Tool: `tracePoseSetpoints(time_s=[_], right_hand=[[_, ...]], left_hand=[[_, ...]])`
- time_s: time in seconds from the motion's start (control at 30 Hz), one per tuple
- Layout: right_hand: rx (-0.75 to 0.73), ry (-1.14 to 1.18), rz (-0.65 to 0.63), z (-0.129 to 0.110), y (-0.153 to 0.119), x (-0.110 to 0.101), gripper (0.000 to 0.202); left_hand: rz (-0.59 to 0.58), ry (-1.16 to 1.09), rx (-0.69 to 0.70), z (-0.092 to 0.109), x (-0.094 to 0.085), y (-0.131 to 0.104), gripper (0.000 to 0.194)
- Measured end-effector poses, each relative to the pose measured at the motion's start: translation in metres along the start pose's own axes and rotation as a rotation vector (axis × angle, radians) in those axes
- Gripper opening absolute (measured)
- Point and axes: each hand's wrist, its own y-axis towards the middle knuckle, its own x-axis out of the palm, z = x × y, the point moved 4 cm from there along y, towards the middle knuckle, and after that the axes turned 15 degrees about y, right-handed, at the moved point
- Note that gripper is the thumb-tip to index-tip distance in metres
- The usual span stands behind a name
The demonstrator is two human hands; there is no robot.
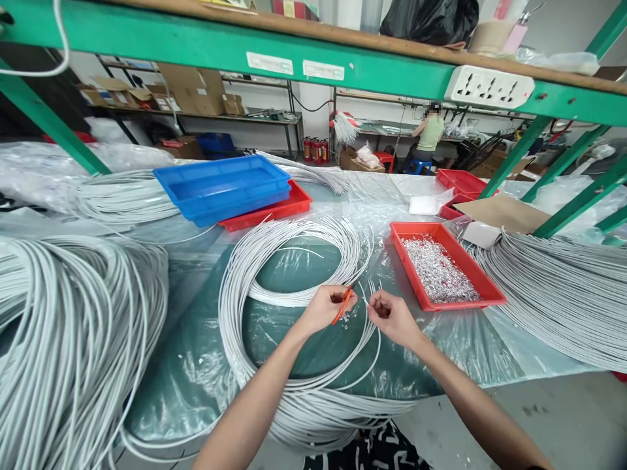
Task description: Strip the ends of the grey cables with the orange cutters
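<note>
My left hand point(329, 307) is closed around an orange-handled tool point(344, 305), whose dark tip points up to the right. Just right of it, my right hand point(393, 316) pinches the end of a thin white cable beside several other cable ends point(373, 290). Both hands are over the right side of a coil of white cables point(235, 294) on the plastic-covered table point(181, 365). Small clear bits point(345, 321) lie below the tool. A red tray point(415, 277) with many small shiny metallic pieces point(438, 271) stands to the right of my right hand.
Large cable bundles lie at the left point(83, 326) and right point(553, 287). A blue tray point(223, 186) rests on a red tray point(294, 201) behind the coil. A green shelf frame point(372, 65) crosses above. A person point(432, 134) sits far behind.
</note>
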Motion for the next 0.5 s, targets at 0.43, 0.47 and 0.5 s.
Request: tracePoseSetpoints(time_s=[0.43, 0.47, 0.5], right_hand=[[0.027, 0.342, -0.225, -0.003, 0.045, 0.025, 0.035], [0.043, 0.374, -0.255, 0.000, 0.046, 0.027, 0.036], [0.052, 0.400, -0.273, 0.003, 0.047, 0.029, 0.037]], left_hand=[[0.193, -0.098, 0.029, 0.008, -0.017, 0.001, 0.032], [0.196, -0.096, 0.031, 0.008, -0.018, 0.001, 0.031], [0.199, -0.091, 0.034, 0.008, -0.018, 0.001, 0.030]])
